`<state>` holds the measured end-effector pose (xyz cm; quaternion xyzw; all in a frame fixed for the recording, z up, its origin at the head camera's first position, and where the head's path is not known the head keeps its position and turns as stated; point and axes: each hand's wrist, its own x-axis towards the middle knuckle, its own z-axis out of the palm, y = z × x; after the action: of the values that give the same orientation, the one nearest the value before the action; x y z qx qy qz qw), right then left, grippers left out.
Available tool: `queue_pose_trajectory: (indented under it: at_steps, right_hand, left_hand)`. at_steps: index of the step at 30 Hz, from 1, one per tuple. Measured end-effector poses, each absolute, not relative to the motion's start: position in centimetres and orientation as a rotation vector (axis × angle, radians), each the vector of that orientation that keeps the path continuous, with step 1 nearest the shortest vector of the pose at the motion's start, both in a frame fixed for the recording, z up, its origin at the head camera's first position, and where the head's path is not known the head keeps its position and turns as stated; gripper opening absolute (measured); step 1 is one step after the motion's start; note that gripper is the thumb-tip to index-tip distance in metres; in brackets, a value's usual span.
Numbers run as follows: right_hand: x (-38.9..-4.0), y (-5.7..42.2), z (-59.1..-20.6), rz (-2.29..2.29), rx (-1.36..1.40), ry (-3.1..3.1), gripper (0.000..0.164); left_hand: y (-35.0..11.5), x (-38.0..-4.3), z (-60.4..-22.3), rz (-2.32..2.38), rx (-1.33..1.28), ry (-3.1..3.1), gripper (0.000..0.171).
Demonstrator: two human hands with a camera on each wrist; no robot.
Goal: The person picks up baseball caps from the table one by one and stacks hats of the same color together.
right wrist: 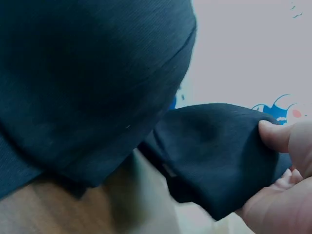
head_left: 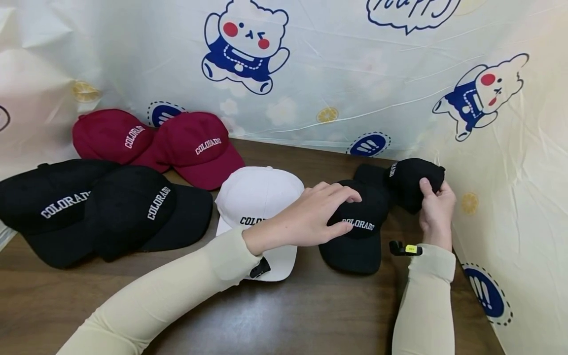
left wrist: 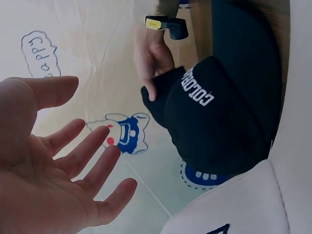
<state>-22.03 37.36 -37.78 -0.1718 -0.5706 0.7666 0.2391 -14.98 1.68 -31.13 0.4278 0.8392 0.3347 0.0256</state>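
Note:
At the right back of the table, my right hand point(head_left: 437, 209) pinches the edge of a small black cap point(head_left: 410, 185), thumb on its outer side. The right wrist view shows the thumb and fingers on the dark cloth point(right wrist: 214, 151). Beside it another black cap point(head_left: 357, 246) with white COLORADO lettering rests on the table, brim toward me. My left hand point(head_left: 310, 214) hovers over this cap and a white cap point(head_left: 266, 192), fingers spread and loosely bent, palm holding nothing. In the left wrist view, that palm point(left wrist: 53, 180) is bare. Part of the white cap is behind my left forearm.
Two black caps point(head_left: 120, 212) overlap at the left on the wooden table point(head_left: 248, 320). Behind them sit two dark red caps point(head_left: 195, 138). A printed cloth point(head_left: 328, 74) with cartoon bears hangs along the back and right side, close to my right hand.

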Motion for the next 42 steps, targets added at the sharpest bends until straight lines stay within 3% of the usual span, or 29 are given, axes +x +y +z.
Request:
queue_pose_trajectory:
  at_steps: [7, 22, 42]
  right_hand:
    - [-21.4, 36.6, -35.6, 1.917, -0.356, -1.520, 0.020]
    - [-18.7, 34.2, -30.1, 1.920, 0.090, -1.370, 0.033]
    - [-15.8, 32.3, -29.3, 2.179, 0.925, -1.737, 0.026]
  left_hand:
    - [1.3, -15.4, -31.3, 1.159, 1.260, 2.554, 0.046]
    - [-0.5, -16.9, -31.2, 1.505, 1.159, 2.440, 0.044]
    - [-1.0, -18.5, -32.0, 1.807, 0.915, 2.333, 0.042]
